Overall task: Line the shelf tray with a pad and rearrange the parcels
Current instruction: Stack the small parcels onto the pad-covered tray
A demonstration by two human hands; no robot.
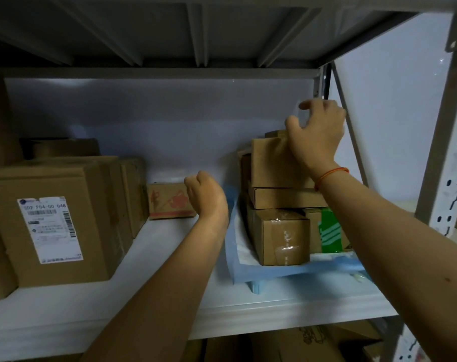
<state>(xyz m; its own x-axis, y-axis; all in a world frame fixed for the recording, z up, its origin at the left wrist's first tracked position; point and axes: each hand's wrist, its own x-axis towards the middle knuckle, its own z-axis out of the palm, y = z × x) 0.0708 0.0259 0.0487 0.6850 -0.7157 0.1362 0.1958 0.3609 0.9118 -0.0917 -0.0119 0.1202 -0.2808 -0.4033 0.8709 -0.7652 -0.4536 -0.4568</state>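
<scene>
Lying at the right end of the shelf [170, 307], the blue pad [261, 273] sits under a stack of parcels, its front edge curling up off the shelf surface and one corner hanging toward the shelf's front edge. Bottom layer on pad: taped brown box [282, 236], and just beside it on the right a box with green print [329, 231]. Across these lies a flat brown box [284, 198]; on top of that stands a tall brown parcel [271, 163].

Right hand [317, 131] rests on the top right corner of the tall parcel, thumb against its upper edge, fingers apart and loosely bent above it; cannot tell if it grips. Orange cord round that wrist. Left hand [206, 194] is raised mid-shelf, fingers curled together into a loose fist, holding nothing visible, just left of the pad's edge.

Directly behind the left hand, near the back wall: small box with red print [167, 201], partly hidden by the hand. Left end of shelf: large labelled carton [55, 220], more brown cartons behind and beside it. Grey upright post [446, 142] at the right front corner.
</scene>
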